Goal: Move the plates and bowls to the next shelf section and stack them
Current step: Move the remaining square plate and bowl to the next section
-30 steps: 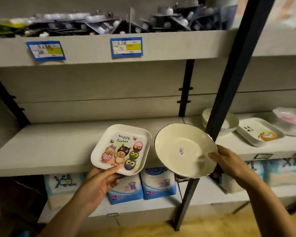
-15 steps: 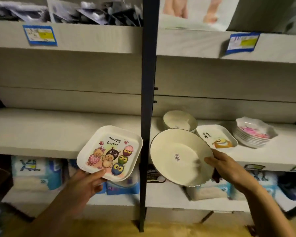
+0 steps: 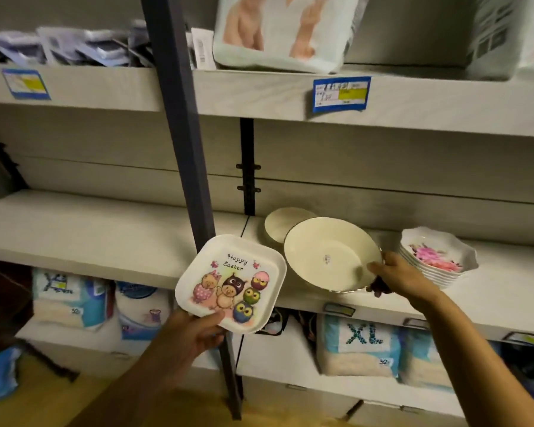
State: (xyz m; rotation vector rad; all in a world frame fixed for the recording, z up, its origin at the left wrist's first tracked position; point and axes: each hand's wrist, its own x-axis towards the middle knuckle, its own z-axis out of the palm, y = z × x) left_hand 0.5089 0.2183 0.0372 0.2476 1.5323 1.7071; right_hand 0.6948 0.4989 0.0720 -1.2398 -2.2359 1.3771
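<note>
My left hand grips the near corner of a square white "Happy Easter" plate with cartoon chicks and owls, held tilted in front of the dark upright post. My right hand holds the right rim of a round cream bowl, over the middle shelf of the right section. Behind it sits a stack of cream bowls. A stack of scalloped floral bowls stands to the right. The bowl in my hand covers whatever lies between the two stacks.
The left section of the middle shelf is bare board. Packs marked XL fill the shelf below. The top shelf carries a large pack and blister cards. Blue price labels hang on its edge.
The view has swung further right. My right hand has carried the cream bowl up and over the right shelf, covering the square plate there. The Easter plate has moved right to the post.
</note>
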